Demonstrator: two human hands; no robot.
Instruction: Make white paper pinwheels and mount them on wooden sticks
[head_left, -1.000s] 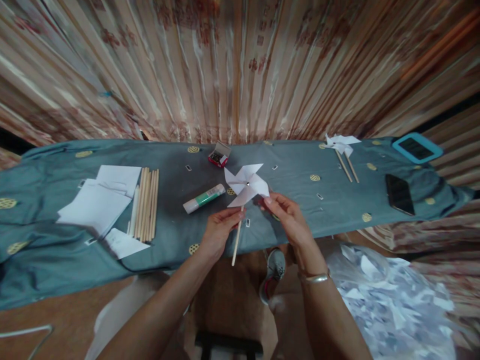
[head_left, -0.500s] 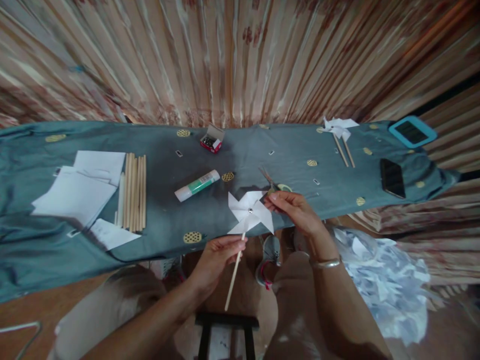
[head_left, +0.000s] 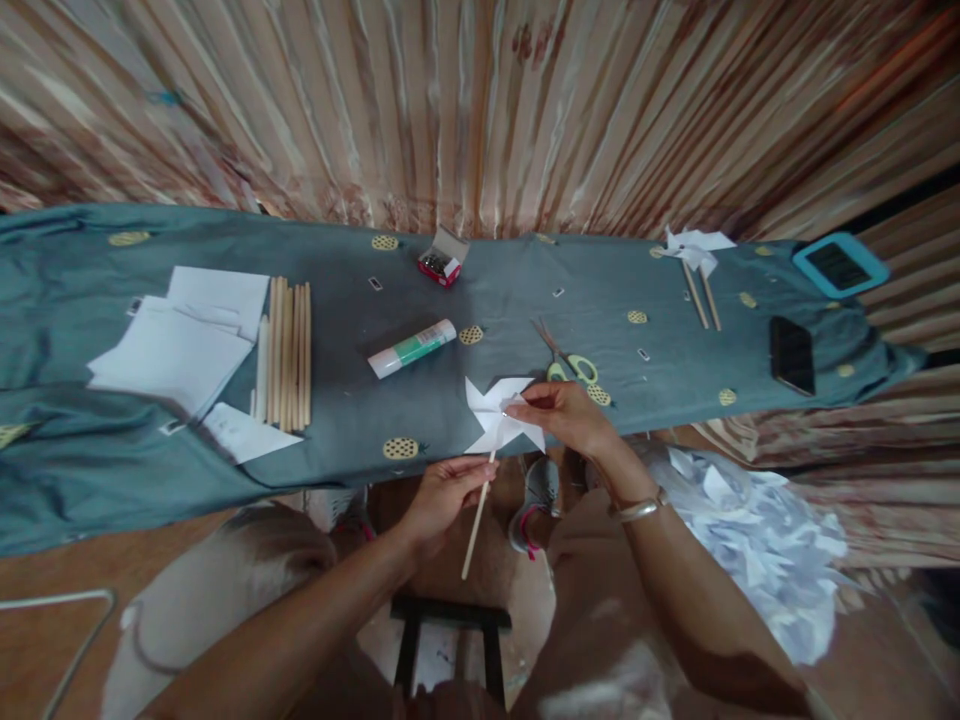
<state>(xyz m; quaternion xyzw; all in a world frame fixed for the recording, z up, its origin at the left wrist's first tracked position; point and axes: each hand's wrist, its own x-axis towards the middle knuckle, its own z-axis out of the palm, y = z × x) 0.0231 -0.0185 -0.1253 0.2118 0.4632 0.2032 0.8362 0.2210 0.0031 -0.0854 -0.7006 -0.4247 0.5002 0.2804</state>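
Observation:
A white paper pinwheel (head_left: 491, 428) on a thin wooden stick (head_left: 475, 535) is held upright over the table's near edge. My left hand (head_left: 442, 500) pinches the stick just below the paper blades. With closed fingertips, my right hand (head_left: 566, 415) grips the pinwheel at its right side, close to the pin in the centre, covering part of a blade. Green-handled scissors (head_left: 562, 358) lie just beyond my right hand, blades pointing away. A glue stick (head_left: 412, 348) rests on the cloth to the left of them.
Wooden sticks (head_left: 289, 355) lie beside white paper sheets (head_left: 180, 350) at left. A small red box of pins (head_left: 442, 258) stands open at the back. Pinwheels (head_left: 697, 250), a phone (head_left: 792, 356) and a blue-framed device (head_left: 840, 265) lie at right. A bag of paper scraps (head_left: 765, 540) sits on the floor.
My right hand has moved from the blade's outer edge in to the pinwheel's centre. My left hand keeps its pinch on the stick. The view has shifted slightly.

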